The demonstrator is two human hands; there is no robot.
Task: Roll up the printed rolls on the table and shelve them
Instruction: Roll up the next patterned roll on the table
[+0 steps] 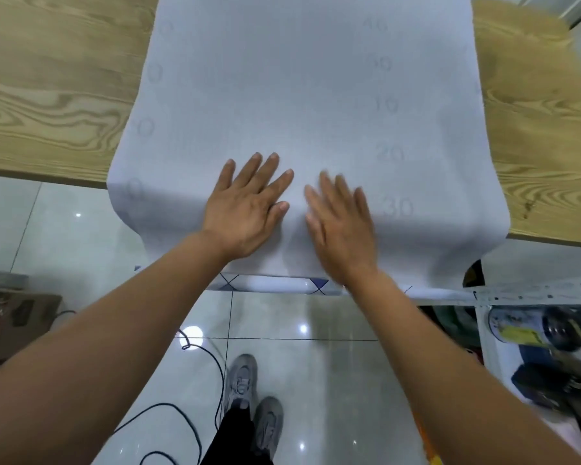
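A: Position of the work piece?

B: Printed sheet (299,95) lies unrolled, pale back upward, down the middle of the wooden counter (47,78). Its near end hangs over the counter's front edge. The bottom edge curls under and shows blue crossed lines.

A: Hands?

B: Left hand (249,209) and right hand (342,226) both lie flat, palms down and fingers straight, pressing the sheet at the counter edge. They are close beside each other and grasp nothing. The right one is motion-blurred.

A: Legible writing?

B: Faint numerals show through the paper. The right column reads 40, an unclear figure, then 10, 20 and 30. The left column looks like zeros.

A: Surroundings, obstructions?

B: Nothing lies on the sheet except the hands. Below is a glossy tiled floor (316,364), with a black cable (215,364) looping across it beside grey shoes (242,380). A cardboard box (21,313) sits at the left. A white rack (524,293) at the right holds a yellow-labelled canister (517,330), its label too blurred to read.
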